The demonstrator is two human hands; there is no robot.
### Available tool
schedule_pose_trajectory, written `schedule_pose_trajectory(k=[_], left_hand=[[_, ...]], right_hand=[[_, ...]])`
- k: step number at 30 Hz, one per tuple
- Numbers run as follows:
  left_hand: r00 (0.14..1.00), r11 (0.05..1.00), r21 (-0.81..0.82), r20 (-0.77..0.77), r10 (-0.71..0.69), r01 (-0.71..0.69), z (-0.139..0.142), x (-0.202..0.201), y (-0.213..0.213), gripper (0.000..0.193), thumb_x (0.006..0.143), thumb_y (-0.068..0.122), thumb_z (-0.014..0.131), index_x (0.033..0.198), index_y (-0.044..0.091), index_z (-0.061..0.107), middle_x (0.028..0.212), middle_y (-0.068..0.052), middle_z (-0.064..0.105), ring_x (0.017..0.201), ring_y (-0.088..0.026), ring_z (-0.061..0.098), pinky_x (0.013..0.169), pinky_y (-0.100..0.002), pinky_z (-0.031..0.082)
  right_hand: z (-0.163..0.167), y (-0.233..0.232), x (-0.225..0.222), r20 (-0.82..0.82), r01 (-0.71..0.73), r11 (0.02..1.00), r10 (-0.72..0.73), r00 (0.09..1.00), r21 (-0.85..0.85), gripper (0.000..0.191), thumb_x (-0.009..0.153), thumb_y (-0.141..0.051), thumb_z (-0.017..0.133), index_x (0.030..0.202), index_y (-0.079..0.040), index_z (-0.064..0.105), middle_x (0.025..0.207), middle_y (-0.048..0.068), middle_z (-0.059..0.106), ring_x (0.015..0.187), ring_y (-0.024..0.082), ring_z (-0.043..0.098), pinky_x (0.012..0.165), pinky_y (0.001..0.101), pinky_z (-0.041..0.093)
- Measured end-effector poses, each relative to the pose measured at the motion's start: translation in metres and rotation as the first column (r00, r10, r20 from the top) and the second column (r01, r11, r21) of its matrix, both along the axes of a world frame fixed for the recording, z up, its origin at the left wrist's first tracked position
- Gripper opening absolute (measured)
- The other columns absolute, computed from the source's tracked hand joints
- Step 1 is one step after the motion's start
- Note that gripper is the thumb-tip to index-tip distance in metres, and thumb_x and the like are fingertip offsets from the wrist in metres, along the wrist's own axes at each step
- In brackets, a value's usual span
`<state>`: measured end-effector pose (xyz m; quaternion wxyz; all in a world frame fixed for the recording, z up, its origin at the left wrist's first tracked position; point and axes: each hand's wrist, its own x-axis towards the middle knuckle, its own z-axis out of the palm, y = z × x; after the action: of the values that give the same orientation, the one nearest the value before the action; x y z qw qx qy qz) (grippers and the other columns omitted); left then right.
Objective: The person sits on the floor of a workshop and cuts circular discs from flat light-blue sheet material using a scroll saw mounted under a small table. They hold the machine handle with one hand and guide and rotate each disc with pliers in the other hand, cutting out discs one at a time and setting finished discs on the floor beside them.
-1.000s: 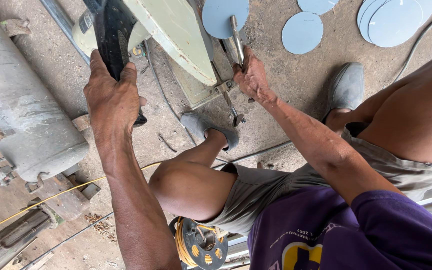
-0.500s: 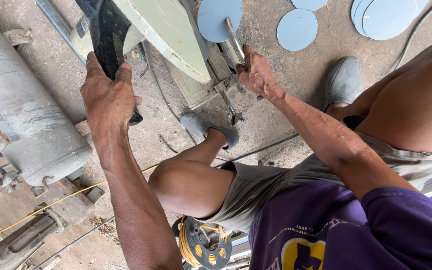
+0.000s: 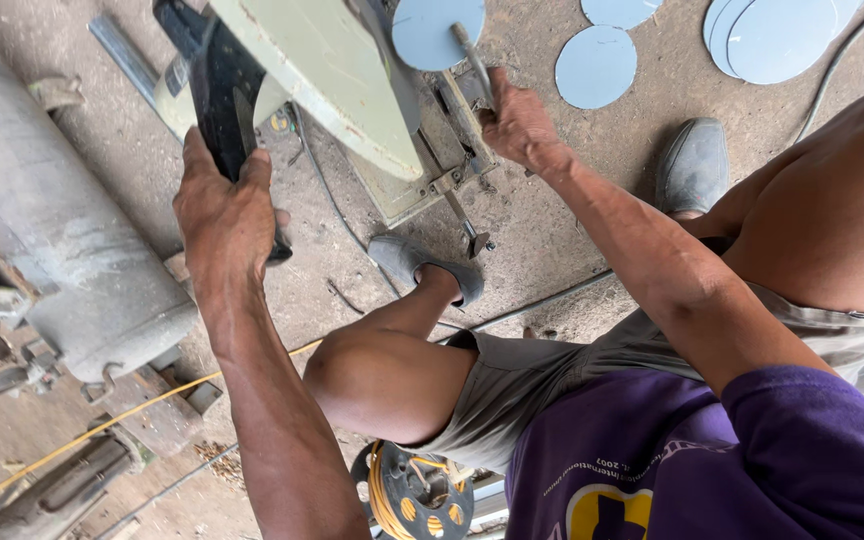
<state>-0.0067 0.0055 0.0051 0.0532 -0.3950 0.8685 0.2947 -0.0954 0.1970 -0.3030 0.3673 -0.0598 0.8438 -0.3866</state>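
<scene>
While the left hand (image 3: 224, 215) grips a black handle (image 3: 217, 85), the right hand (image 3: 517, 125) clasps a grey lever (image 3: 472, 55).

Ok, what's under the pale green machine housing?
Under the pale green housing shows a grimy metal base on the concrete floor, with a blue-grey disc by the right hand. Anything directly beneath the housing is hidden.

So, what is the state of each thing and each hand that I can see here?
left hand: closed around the black handle
right hand: gripping the thin metal lever
round disc: lying on the green machine
loose discs: flat on the floor
yellow cord reel: partly wound
</scene>
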Motion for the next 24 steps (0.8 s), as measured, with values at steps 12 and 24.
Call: schedule_pose_trajectory(k=[12, 24], left_hand=[[0.998, 0.999, -0.014, 0.056, 0.035, -0.034, 0.002, -0.002, 0.004, 0.069, 0.097, 0.018, 0.061, 0.154, -0.002, 0.026, 0.104, -0.018, 0.073, 0.054, -0.015, 0.069, 0.04, -0.024, 0.057], [0.999, 0.999, -0.029, 0.043, 0.03, -0.028, -0.002, -0.001, 0.0, 0.069, 0.096, 0.017, 0.062, 0.152, -0.003, 0.027, 0.111, -0.02, 0.071, 0.061, -0.017, 0.074, 0.044, -0.022, 0.06]], right_hand=[[-0.011, 0.024, -0.012, -0.11, -0.236, 0.972, 0.235, 0.966, 0.009, 0.041, 0.095, -0.007, 0.056, 0.132, -0.011, 0.037, 0.074, 0.007, 0.053, 0.053, 0.019, 0.053, 0.037, 0.0306, 0.047], [0.019, 0.066, -0.048, -0.194, -0.348, 0.933, 0.36, 0.913, 0.092, 0.025, 0.1, -0.013, 0.064, 0.123, -0.016, 0.054, 0.081, 0.01, 0.065, 0.054, 0.018, 0.058, 0.038, 0.0272, 0.048]])
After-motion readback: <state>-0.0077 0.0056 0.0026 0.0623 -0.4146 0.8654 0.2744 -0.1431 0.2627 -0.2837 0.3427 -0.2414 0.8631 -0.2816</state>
